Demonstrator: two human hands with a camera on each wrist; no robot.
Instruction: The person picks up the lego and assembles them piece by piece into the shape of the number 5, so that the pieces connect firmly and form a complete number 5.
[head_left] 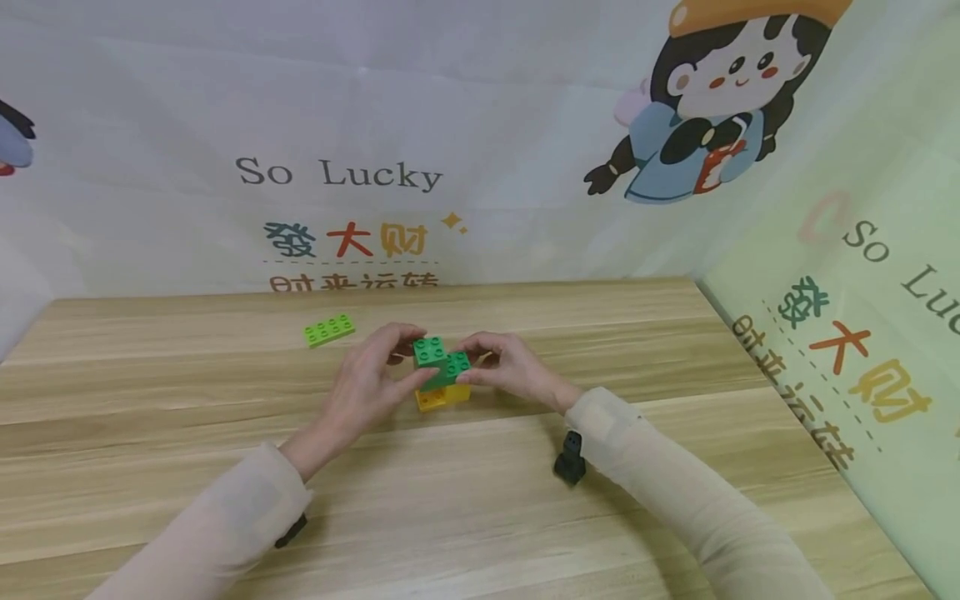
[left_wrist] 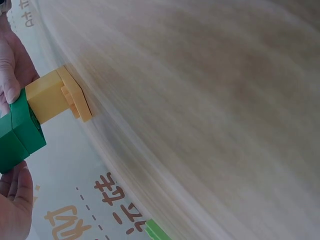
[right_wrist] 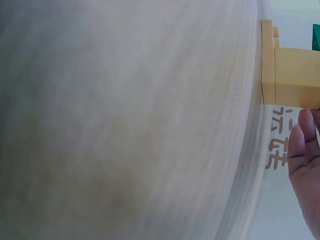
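A stack of toy building bricks stands on the table between the hands. Its base is a thin yellow plate (right_wrist: 268, 65), with a taller yellow brick (right_wrist: 295, 77) on it. Above sits a green brick (head_left: 458, 365), and a second green brick (head_left: 429, 352) is set on top, offset to the left. My left hand (head_left: 366, 367) grips the upper green brick between thumb and fingers. From the other side my right hand (head_left: 516, 368) pinches the lower green brick with thumb and forefinger. The studs between the green bricks are hidden.
A lime green plate (head_left: 328, 331) with studs lies on the wooden table (head_left: 450, 508), behind and left of the stack. A printed cloth (head_left: 510, 167) hangs behind the table and along its right side.
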